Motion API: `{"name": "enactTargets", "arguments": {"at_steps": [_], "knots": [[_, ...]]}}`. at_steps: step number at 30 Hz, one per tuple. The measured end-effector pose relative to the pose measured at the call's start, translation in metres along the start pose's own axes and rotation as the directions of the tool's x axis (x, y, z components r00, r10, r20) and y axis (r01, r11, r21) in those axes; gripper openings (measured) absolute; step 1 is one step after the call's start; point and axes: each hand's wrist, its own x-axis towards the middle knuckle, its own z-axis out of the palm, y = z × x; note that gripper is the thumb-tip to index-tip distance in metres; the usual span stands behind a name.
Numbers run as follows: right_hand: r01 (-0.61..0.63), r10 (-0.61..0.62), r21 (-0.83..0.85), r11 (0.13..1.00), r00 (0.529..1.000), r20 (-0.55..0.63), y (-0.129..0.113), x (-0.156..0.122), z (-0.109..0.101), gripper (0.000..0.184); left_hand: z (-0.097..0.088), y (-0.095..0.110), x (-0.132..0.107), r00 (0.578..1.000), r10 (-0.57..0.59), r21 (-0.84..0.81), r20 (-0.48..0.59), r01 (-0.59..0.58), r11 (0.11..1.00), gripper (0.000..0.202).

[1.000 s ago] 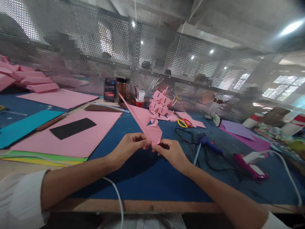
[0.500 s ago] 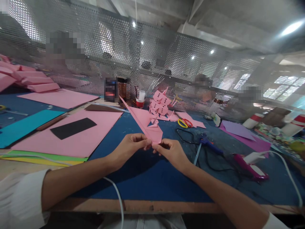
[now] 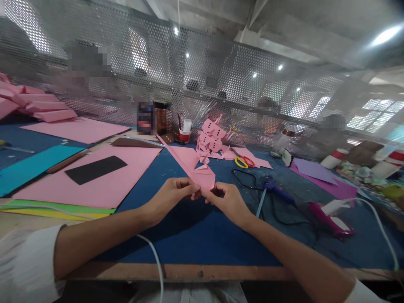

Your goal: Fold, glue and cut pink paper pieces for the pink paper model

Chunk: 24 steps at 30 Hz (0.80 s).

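Head view shows our left hand point(image 3: 173, 194) and right hand point(image 3: 227, 201) pinching the folded, pointed pink paper piece point(image 3: 205, 178) by its near edge, the rest spreading beyond our fingertips point(image 3: 195, 189).

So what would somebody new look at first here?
Probably the folded pink paper in the middle, held at its near end by the left hand and the right hand. Behind it is a cluster of dotted pink paper shapes. A black paper rectangle also catches the eye, lying on a pink sheet to the left.
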Motion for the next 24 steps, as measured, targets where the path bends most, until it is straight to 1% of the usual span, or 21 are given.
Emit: {"name": "enactTargets", "arguments": {"at_steps": [4, 7, 10, 14, 17, 20, 24], "knots": [[0.038, -0.039, -0.059, 0.998, 0.999, -0.020, -0.0015, -0.0009, -0.0006, 0.024, 0.0002, -0.0007, -0.0001, 1.000, -0.001, -0.018, 0.023, 0.001, 1.000, 0.025], [0.048, -0.051, -0.097, 0.994, 0.998, -0.024, -0.0028, -0.0013, -0.0012, 0.025, -0.0002, -0.0010, -0.0006, 0.999, -0.014, -0.034, 0.030, 0.015, 0.999, 0.024], [0.051, -0.053, -0.109, 0.993, 0.998, -0.018, -0.0034, -0.0009, -0.0018, 0.026, -0.0004, -0.0006, -0.0010, 1.000, -0.021, -0.015, 0.023, 0.021, 1.000, 0.024], [0.018, -0.016, -0.040, 0.999, 0.999, 0.045, -0.0025, 0.0004, -0.0029, 0.026, -0.0013, 0.0007, -0.0012, 1.000, -0.010, 0.015, 0.020, 0.010, 1.000, 0.027], [0.003, -0.005, 0.026, 1.000, 0.997, 0.082, -0.0028, 0.0009, -0.0043, 0.030, -0.0025, 0.0012, -0.0005, 1.000, 0.008, 0.024, 0.011, -0.009, 1.000, 0.028], [0.015, -0.019, 0.044, 0.999, 0.996, 0.082, -0.0046, 0.0003, -0.0054, 0.035, -0.0029, 0.0015, 0.0003, 1.000, 0.011, 0.022, 0.014, -0.011, 1.000, 0.028], [0.013, -0.015, 0.023, 1.000, 0.998, 0.065, -0.0047, -0.0006, -0.0050, 0.038, -0.0027, 0.0027, 0.0002, 1.000, 0.013, 0.018, 0.016, -0.013, 1.000, 0.026]]}}
